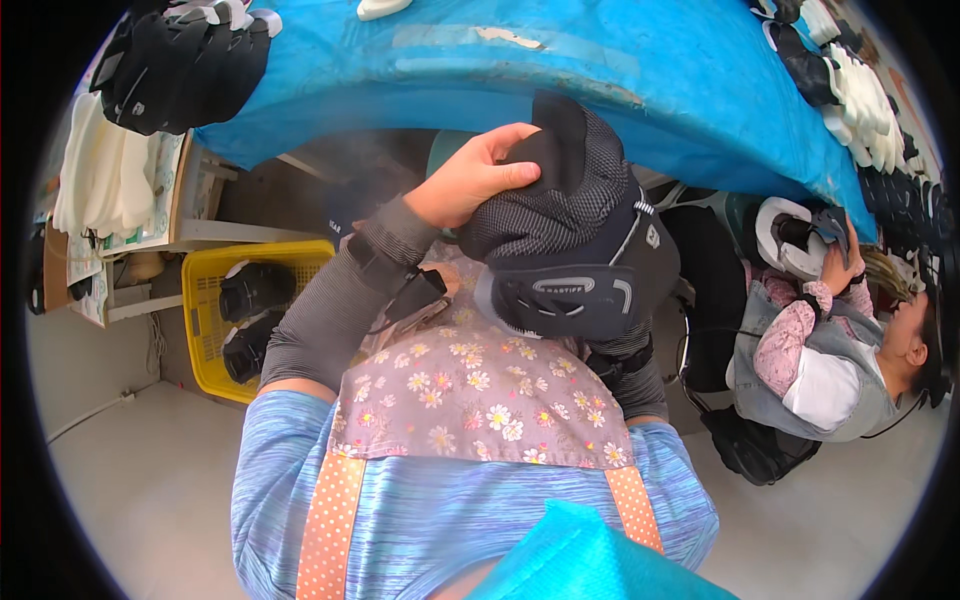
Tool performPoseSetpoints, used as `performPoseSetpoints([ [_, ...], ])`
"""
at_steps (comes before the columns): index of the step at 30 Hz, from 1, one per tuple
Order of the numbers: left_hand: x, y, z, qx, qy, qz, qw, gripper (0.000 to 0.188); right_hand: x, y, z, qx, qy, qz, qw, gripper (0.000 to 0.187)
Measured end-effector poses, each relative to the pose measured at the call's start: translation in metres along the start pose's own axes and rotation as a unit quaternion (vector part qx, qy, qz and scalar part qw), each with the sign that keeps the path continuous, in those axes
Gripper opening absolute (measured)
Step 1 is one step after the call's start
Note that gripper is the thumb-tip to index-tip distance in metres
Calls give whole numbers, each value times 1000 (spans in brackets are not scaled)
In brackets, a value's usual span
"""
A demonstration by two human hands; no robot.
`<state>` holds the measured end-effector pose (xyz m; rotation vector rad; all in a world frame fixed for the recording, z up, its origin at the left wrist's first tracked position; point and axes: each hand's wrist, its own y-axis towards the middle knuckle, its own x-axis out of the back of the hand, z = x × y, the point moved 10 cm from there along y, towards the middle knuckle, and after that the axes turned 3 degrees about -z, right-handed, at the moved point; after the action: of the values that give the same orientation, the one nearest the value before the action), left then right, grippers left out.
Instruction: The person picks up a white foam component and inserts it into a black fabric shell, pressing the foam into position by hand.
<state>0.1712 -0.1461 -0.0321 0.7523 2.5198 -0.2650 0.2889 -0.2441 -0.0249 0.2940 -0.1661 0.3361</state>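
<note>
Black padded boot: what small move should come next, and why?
Perhaps smooth the grey-patterned fabric on the black padded boot with the left hand: the fabric looks creased, and the left thumb lies at its edge. The right hand is hidden.

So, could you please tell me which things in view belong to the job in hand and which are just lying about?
In the job:
black padded boot, gripped by the left hand
probably the similar black pieces in the yellow basket

Seemingly just lying about:
white piece on the blue table cover
floor cable
</note>
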Motion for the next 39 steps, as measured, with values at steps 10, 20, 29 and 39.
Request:
performPoseSetpoints([
  [10, 5, -28, -18, -23, -46, -13, 999, 22, -7, 16, -11, 8, -12, 7, 1000, 53],
  [20, -16, -24, -67, 50, 236, -57, 969, 17, -6, 22, -15, 10, -31, 7, 999, 52],
  [29, -40, -21, -95, -77, 293, -41, 952, 13, -6, 32, -18, 22, -39, 9, 999, 52],
  [39, 43, -56, -1, 45, 108, -91, 989, 42, -2, 21, -14, 15, -58, -11, 998, 51],
])
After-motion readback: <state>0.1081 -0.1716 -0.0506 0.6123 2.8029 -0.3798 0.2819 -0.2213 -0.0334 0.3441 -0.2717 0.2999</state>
